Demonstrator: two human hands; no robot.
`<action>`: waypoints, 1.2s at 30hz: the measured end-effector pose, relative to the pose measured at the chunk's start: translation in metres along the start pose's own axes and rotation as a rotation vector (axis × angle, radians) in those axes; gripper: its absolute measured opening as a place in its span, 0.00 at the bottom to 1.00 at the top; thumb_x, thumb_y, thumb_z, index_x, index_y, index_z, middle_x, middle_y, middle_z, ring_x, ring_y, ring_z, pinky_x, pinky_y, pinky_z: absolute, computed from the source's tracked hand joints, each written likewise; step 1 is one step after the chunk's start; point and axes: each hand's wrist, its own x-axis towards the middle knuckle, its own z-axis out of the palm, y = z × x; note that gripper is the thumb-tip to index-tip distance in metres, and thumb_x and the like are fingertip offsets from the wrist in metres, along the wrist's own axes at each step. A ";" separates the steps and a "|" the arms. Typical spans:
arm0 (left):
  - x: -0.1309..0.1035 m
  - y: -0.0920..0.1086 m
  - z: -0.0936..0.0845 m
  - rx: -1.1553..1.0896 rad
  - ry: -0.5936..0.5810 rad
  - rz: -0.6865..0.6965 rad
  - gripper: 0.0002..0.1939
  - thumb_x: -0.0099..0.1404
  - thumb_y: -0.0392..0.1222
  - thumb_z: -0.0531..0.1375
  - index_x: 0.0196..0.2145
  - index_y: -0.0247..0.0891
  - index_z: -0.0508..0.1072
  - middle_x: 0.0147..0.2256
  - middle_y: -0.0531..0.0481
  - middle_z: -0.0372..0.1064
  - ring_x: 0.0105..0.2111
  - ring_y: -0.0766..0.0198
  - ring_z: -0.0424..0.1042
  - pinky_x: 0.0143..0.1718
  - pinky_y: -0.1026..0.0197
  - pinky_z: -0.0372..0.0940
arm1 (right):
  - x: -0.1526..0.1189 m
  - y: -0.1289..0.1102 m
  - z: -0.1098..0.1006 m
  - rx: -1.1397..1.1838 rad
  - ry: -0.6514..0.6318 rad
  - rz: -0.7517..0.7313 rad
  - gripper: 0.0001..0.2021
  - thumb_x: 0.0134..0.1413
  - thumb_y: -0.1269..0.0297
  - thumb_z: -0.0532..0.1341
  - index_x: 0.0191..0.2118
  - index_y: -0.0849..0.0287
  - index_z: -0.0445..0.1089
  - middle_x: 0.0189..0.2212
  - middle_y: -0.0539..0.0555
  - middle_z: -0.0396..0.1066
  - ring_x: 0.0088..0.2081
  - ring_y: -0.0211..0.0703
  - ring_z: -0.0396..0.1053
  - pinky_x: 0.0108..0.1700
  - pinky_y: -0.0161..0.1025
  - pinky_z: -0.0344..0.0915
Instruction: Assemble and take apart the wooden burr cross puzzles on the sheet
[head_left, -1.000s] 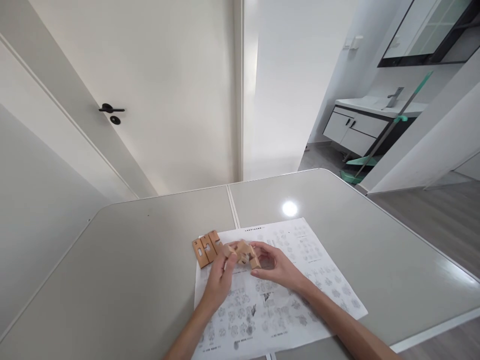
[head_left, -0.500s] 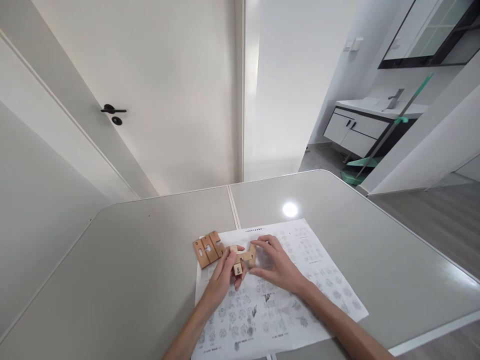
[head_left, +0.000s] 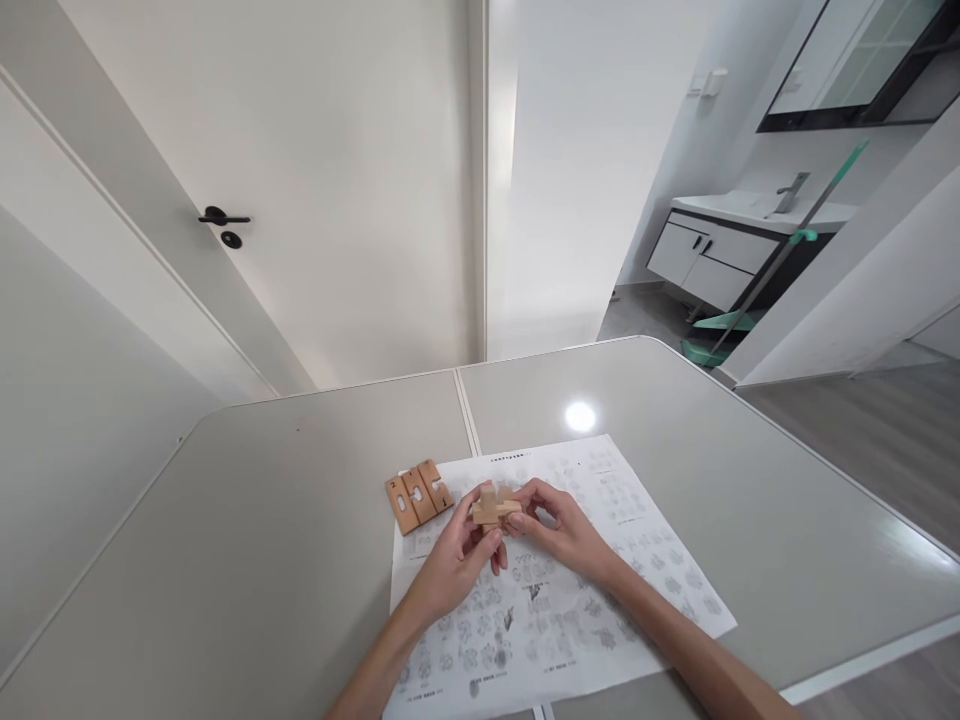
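Observation:
A wooden interlocking puzzle [head_left: 490,508], made of pale crossed pieces, is held above the printed sheet. My left hand [head_left: 450,565] is closed around its left and lower sides, thumb at the front. My right hand [head_left: 568,535] pinches its right end between thumb and fingers. The fingers partly hide how the pieces fit together. Several flat brown wooden pieces [head_left: 418,497] with cut-out slots and numbers lie side by side just left of my left hand, overlapping the sheet's upper left corner.
The large white paper sheet [head_left: 615,620], printed with rows of small diagrams, lies under my hands on the grey table [head_left: 247,560]. A seam [head_left: 466,412] crosses the table. Beyond stand a closed door [head_left: 360,200] and, at right, a washbasin cabinet [head_left: 709,255] with a green-handled broom [head_left: 802,236].
The puzzle has been turned; the piece marked 3 no longer shows. My right hand has moved left and closed on the puzzle's right end. The flat brown pieces stay in place.

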 end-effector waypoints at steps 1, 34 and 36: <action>0.000 0.000 0.000 0.023 0.018 -0.002 0.35 0.74 0.55 0.57 0.70 0.39 0.51 0.34 0.49 0.73 0.33 0.61 0.73 0.40 0.55 0.69 | 0.000 0.001 0.000 0.002 0.013 -0.001 0.16 0.66 0.46 0.62 0.39 0.55 0.69 0.29 0.49 0.72 0.32 0.42 0.65 0.37 0.39 0.61; 0.006 -0.019 -0.001 0.957 0.359 0.030 0.22 0.76 0.54 0.51 0.57 0.41 0.73 0.29 0.51 0.79 0.28 0.57 0.77 0.29 0.60 0.64 | 0.009 0.012 -0.013 -0.244 0.169 0.150 0.09 0.61 0.57 0.60 0.32 0.56 0.68 0.24 0.47 0.65 0.26 0.39 0.58 0.29 0.36 0.56; 0.007 -0.024 0.000 1.080 0.367 0.058 0.22 0.77 0.53 0.50 0.58 0.41 0.72 0.34 0.48 0.81 0.30 0.56 0.79 0.29 0.60 0.65 | 0.009 0.014 -0.011 -0.299 0.176 0.147 0.10 0.62 0.56 0.59 0.34 0.56 0.70 0.23 0.47 0.66 0.25 0.40 0.60 0.29 0.36 0.58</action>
